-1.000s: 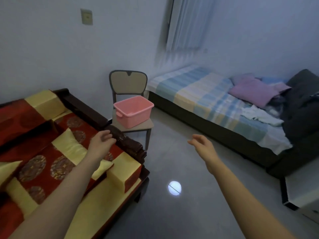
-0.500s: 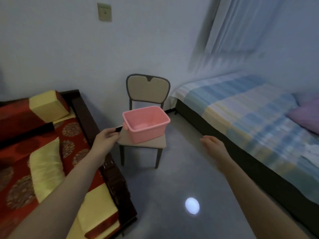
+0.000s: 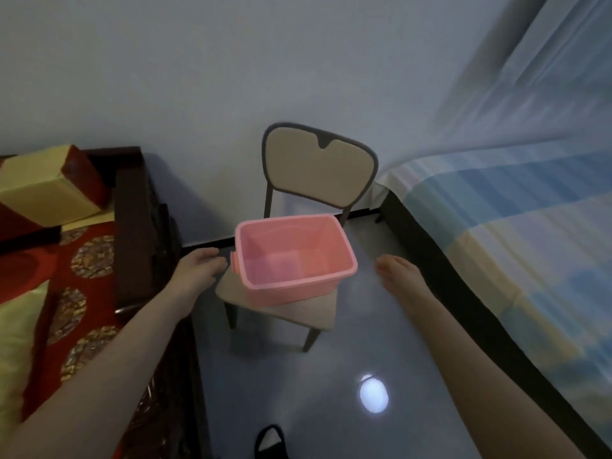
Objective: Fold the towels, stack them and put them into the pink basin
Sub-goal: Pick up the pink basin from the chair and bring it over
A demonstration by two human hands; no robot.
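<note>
The pink basin [image 3: 344, 256] stands on the seat of a beige chair [image 3: 318, 164] at the middle of the view, and nothing lies inside it. My left hand [image 3: 198, 270] hovers just left of the basin's small side handle, fingers loosely apart, holding nothing. My right hand [image 3: 397, 273] is stretched out to the right of the basin, a short gap away, open with fingers extended. No towels are in view.
A dark wooden sofa [image 3: 132, 220] with red and yellow cushions [image 3: 46, 190] lines the left. A bed with a blue and yellow checked sheet [image 3: 516, 233] runs along the right. Glossy grey floor [image 3: 298, 385] lies between them, with a dark object [image 3: 271, 442] at the bottom edge.
The view has swung left and closer to the chair; the basin now looms larger. Both hands have moved forward to either side of the basin. The bed's pillows and clothes have left the view.
</note>
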